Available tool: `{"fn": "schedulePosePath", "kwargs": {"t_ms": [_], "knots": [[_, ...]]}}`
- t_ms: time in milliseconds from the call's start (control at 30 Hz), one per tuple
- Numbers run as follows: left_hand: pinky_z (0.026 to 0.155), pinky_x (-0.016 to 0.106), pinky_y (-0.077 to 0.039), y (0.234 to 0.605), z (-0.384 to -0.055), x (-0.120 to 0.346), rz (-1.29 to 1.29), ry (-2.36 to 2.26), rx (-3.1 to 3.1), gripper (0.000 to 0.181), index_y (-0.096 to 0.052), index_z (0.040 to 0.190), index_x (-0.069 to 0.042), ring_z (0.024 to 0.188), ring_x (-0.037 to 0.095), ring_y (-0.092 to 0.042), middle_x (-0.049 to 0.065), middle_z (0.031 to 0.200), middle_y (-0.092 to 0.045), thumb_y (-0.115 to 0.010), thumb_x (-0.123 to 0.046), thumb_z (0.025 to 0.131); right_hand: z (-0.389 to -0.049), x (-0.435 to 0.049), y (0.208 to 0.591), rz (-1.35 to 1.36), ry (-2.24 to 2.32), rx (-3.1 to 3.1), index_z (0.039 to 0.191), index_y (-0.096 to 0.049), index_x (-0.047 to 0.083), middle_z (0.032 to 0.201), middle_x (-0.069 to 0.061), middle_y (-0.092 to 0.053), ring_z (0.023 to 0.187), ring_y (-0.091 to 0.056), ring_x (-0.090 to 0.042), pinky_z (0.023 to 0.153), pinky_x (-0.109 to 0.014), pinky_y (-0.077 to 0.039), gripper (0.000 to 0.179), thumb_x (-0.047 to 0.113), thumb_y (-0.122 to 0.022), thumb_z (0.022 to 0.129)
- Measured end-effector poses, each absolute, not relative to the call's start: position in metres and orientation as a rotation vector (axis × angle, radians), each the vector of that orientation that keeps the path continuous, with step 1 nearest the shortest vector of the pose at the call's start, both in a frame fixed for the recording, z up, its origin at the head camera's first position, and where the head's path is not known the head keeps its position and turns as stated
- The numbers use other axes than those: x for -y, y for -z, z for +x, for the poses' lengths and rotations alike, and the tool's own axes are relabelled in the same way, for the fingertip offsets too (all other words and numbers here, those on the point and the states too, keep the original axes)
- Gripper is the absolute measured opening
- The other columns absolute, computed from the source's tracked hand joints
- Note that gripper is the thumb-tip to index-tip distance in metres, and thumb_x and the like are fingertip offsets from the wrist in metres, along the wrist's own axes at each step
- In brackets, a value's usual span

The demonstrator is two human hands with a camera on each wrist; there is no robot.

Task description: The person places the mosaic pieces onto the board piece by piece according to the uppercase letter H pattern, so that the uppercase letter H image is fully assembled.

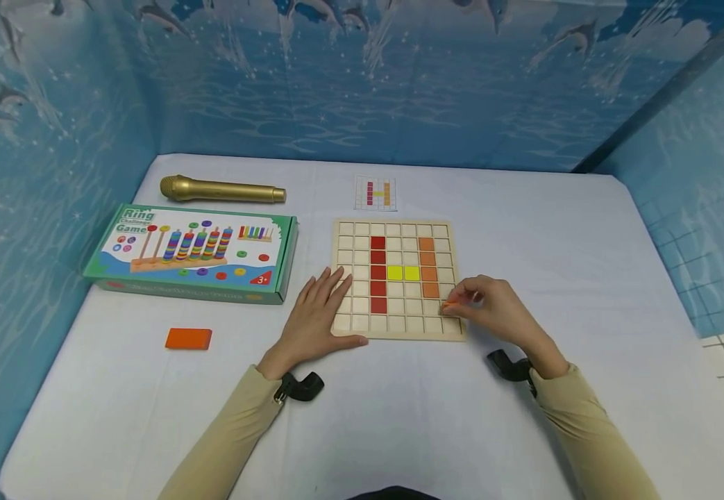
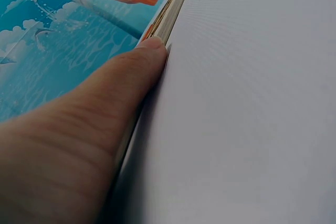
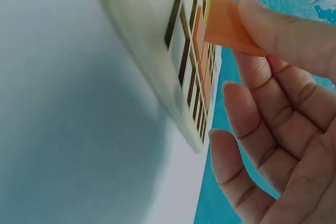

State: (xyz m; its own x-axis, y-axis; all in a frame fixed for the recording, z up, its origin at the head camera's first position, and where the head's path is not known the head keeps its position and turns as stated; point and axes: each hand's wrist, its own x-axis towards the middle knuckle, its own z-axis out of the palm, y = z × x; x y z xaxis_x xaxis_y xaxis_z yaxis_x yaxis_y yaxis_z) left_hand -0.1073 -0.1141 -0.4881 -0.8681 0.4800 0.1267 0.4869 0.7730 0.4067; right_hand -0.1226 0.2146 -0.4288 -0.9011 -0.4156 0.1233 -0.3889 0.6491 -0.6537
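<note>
A wooden grid board lies on the white table with coloured square tiles in its cells. Red tiles form a column on the left, two yellow tiles sit side by side in the middle, and orange tiles line a right column. My right hand pinches a loose orange tile between thumb and fingers, just above the board's right side. My left hand rests on the board's left edge with fingers extended; its thumb lies along the near edge in the left wrist view.
Behind the board lies a small pattern card with red, yellow and orange squares. A green Ring Challenge Game box is at the left, a gold microphone behind it. An orange rectangular block lies at the front left.
</note>
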Motion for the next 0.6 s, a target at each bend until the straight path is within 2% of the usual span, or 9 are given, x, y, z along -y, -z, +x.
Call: {"fn": "schedulePosePath", "kwargs": {"t_ms": [200, 600], "knots": [[0.113, 0.041, -0.001, 0.489, -0.108, 0.114, -0.801, 0.671, 2.949, 0.105, -0.021, 0.152, -0.011, 0.143, 0.024, -0.002, 0.008, 0.156, -0.017, -0.063, -0.069, 0.075, -0.127, -0.203, 0.431, -0.690, 1.069, -2.789, 0.079, -0.070, 0.015, 0.074, 0.010, -0.061, 0.071, -0.053, -0.013, 0.065, -0.034, -0.046, 0.011, 0.016, -0.081, 0.076], [0.113, 0.042, -0.001, 0.489, -0.107, 0.114, -0.795, 0.657, 2.954, 0.106, -0.020, 0.152, -0.011, 0.143, 0.024, -0.002, 0.008, 0.156, -0.016, -0.063, -0.069, 0.074, -0.132, -0.193, 0.434, -0.732, 1.065, -2.730, 0.078, -0.069, 0.014, 0.069, 0.009, -0.058, 0.062, -0.051, -0.011, 0.056, -0.025, -0.043, 0.011, 0.013, -0.080, 0.077]]}}
